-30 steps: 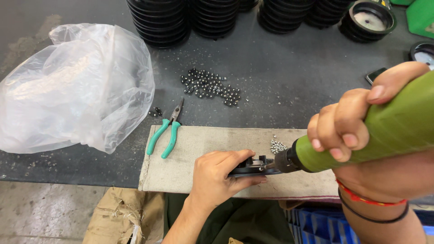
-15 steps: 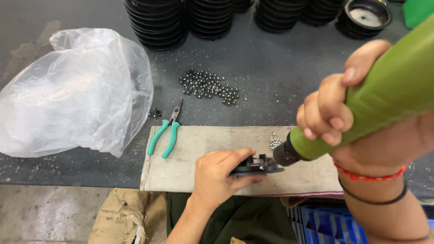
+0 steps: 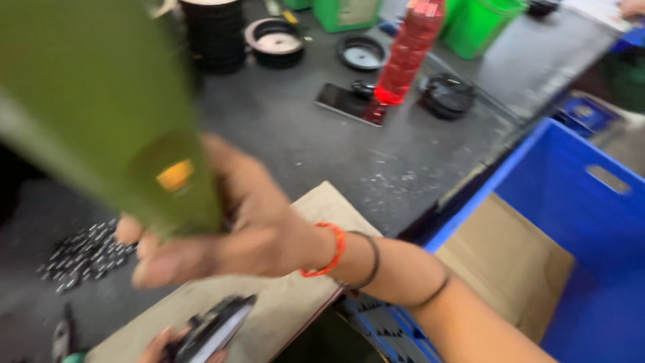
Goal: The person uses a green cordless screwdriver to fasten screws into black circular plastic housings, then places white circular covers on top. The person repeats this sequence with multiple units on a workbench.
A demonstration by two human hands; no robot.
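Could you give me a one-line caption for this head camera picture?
Right hand raises a green power tool above the board while the left hand holds a small black part.

Bare tabletop [image 3: 295, 144] before red bottle [image 3: 403, 57]

A dark grey, speckled surface [image 3: 349, 154] filled the middle of the frame. A blue crate [image 3: 591, 222] stood at the right, lined with brown cardboard [image 3: 510, 262]. Green bins [image 3: 480, 27] sat along the top edge.

Right arm [image 3: 430, 296] bare, no sleeve; orange-red bead bracelet [image 3: 332, 252] plus thin black band [image 3: 369, 262] at wrist, another thin black band [image 3: 433, 294] on forearm.
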